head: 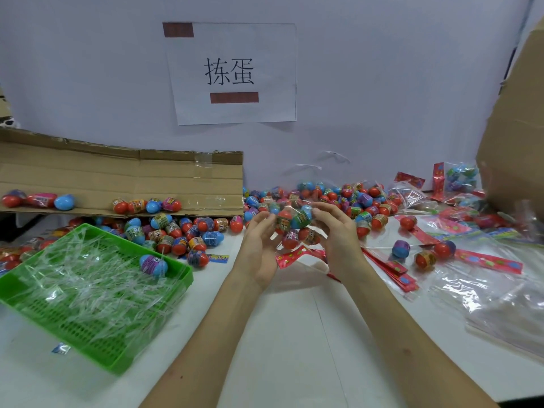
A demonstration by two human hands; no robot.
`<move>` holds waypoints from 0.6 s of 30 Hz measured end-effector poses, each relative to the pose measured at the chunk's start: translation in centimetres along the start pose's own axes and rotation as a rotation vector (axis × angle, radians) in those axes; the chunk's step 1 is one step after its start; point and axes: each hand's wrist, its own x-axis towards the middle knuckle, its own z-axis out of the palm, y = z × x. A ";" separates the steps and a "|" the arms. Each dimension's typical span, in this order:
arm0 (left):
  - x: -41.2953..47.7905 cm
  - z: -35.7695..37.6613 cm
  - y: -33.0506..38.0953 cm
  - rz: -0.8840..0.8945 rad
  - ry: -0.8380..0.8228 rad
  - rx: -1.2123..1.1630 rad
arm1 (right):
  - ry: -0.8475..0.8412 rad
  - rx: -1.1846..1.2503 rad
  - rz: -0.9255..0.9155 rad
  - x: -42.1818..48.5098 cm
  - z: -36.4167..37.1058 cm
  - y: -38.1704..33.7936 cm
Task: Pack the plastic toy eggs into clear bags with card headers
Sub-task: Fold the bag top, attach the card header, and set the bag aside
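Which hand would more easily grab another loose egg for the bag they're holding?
Probably the left hand: its fingers only rest straight against the bag, and a red egg lies just beside it. The right hand curls round the bag.

Just the one camera, riding on the person's head, looking forward and down across the white table [294, 334]. Both forearms come up from the bottom edge, with the left hand [259, 245] and right hand [338, 234] meeting dead centre on a bag of eggs [294, 222], so the view sits close in over the work. The wide lens reaches the table's far edge and the wall [382, 83], paper sign [232, 73] straight ahead. A green tray [190, 279] sits near the left edge, and a cardboard box [518, 128] is cut off at the right.
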 end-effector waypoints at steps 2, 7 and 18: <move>0.0 0.1 -0.1 0.001 0.002 -0.005 | 0.011 0.001 0.005 0.0 0.0 0.0; -0.1 0.1 -0.1 0.007 -0.008 -0.006 | 0.021 0.024 0.025 -0.1 0.1 -0.1; -0.3 0.2 0.1 0.057 -0.089 0.051 | 0.019 0.054 0.062 0.0 0.1 -0.3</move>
